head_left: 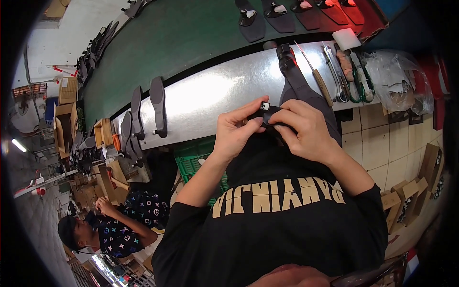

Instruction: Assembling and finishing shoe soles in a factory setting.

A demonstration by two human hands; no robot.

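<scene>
Black strap [273, 115] bearing a pale, shiny ornament [265, 105], held in front of the person's torso near the close edge of a metal desk [215, 91]; the grip of the left hand [239, 128] and that of the right hand [301, 126] are both pinched on it. Beyond, dark sandals [250, 27] rest on a green belt [186, 33], while an awl [321, 86] and a wrench [336, 76] lie toward the right, near a clear plastic bag [397, 79].
</scene>
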